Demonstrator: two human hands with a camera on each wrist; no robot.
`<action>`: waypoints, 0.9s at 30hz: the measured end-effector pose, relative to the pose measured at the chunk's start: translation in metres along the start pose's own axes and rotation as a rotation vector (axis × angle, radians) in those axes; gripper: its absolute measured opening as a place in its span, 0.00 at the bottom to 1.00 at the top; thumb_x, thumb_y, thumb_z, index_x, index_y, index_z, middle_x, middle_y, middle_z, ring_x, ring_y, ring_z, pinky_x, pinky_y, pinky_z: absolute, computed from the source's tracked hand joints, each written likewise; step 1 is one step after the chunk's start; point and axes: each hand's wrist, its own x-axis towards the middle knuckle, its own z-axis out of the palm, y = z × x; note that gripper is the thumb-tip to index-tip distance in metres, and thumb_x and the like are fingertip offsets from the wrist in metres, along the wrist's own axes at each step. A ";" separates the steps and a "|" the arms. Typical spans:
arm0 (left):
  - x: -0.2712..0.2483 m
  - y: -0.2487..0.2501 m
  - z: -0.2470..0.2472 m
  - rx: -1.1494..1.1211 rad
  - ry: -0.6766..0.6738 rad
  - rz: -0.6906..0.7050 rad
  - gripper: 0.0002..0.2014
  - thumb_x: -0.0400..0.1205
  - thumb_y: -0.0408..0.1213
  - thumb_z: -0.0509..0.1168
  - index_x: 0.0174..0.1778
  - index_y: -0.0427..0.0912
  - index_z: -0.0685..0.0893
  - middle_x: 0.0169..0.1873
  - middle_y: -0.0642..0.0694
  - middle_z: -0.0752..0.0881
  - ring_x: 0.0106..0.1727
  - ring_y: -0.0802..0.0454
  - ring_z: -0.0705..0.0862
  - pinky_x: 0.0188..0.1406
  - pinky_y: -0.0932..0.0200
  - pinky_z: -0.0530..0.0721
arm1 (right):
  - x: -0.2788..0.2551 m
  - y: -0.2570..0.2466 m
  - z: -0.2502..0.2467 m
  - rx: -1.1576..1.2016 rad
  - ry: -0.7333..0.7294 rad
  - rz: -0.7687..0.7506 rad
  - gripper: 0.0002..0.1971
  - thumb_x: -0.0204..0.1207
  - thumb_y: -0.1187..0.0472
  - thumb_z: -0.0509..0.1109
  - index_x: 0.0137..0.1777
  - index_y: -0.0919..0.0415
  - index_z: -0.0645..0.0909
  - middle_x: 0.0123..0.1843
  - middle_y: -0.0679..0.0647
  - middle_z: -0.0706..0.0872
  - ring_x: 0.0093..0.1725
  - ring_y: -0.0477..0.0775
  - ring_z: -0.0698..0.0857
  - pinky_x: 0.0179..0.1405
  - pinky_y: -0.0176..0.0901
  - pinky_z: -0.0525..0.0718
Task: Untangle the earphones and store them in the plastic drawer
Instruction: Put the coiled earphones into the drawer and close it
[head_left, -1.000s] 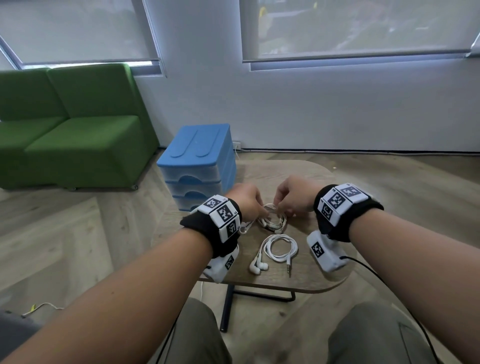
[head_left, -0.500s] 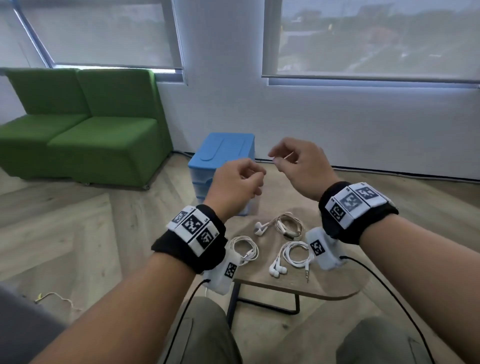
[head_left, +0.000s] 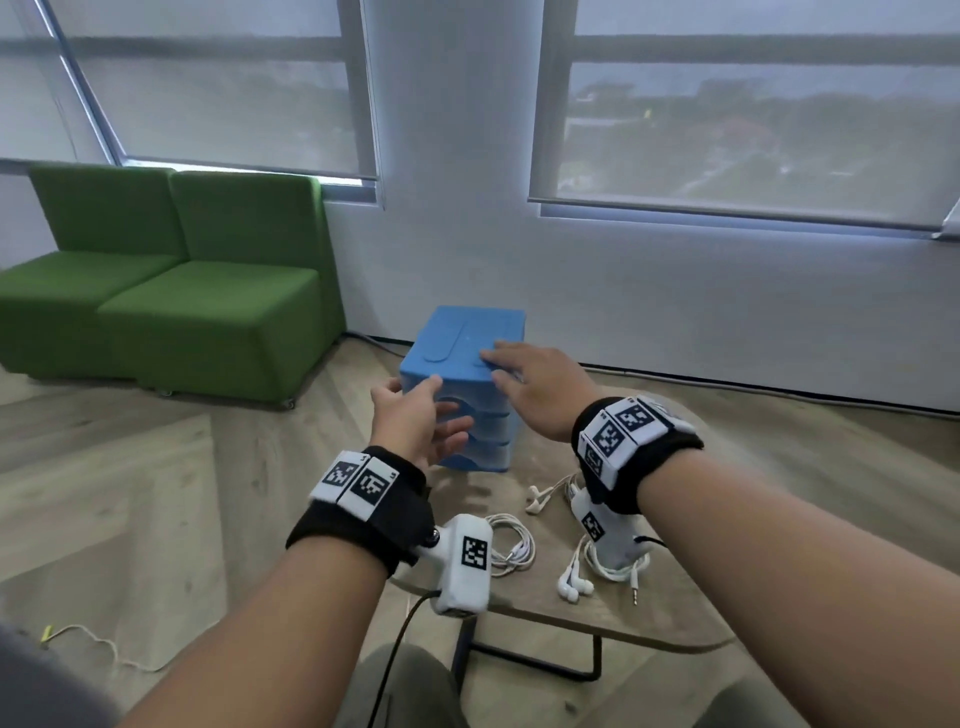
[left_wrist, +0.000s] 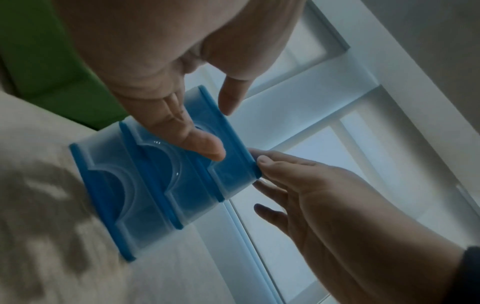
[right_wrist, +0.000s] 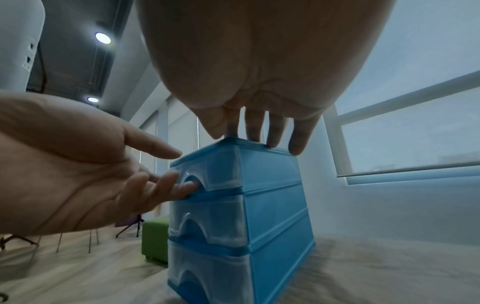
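A blue plastic drawer unit with three translucent drawers stands at the far side of the small table. My left hand is open, and its fingers touch the handle recess of the top drawer. My right hand lies flat on the unit's lid with straight fingers. All drawers look shut. Three white earphones lie on the table behind my hands: a coil by my left wrist, a loose one, and a coiled one with its plug.
A green sofa stands at the left on the wooden floor. A white wall and two blinded windows lie behind the unit. A thin cable lies on the floor at the lower left. The table's near edge is close to my knees.
Both hands left the earphones on the table, rose, and moved forward to the drawer unit. The left now touches the top drawer's handle and the right rests on the lid.
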 end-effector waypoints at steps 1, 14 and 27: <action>0.001 -0.002 0.001 -0.034 0.002 -0.008 0.20 0.89 0.40 0.66 0.73 0.50 0.66 0.52 0.35 0.90 0.31 0.47 0.91 0.23 0.58 0.86 | 0.000 0.001 -0.001 0.013 0.013 -0.002 0.22 0.90 0.55 0.59 0.83 0.53 0.73 0.87 0.54 0.70 0.85 0.56 0.67 0.87 0.53 0.59; 0.009 -0.020 0.008 -0.122 0.118 0.045 0.23 0.85 0.42 0.73 0.70 0.50 0.69 0.44 0.37 0.92 0.25 0.53 0.85 0.22 0.59 0.83 | -0.003 0.002 -0.001 0.121 0.055 0.040 0.21 0.88 0.56 0.64 0.80 0.51 0.78 0.84 0.48 0.74 0.84 0.53 0.70 0.86 0.47 0.60; 0.003 -0.032 0.019 -0.297 0.214 0.092 0.25 0.83 0.41 0.76 0.69 0.48 0.68 0.44 0.37 0.89 0.28 0.55 0.88 0.29 0.61 0.86 | -0.008 -0.013 -0.002 0.089 0.039 0.086 0.21 0.89 0.58 0.62 0.80 0.53 0.77 0.85 0.52 0.73 0.84 0.56 0.70 0.85 0.46 0.60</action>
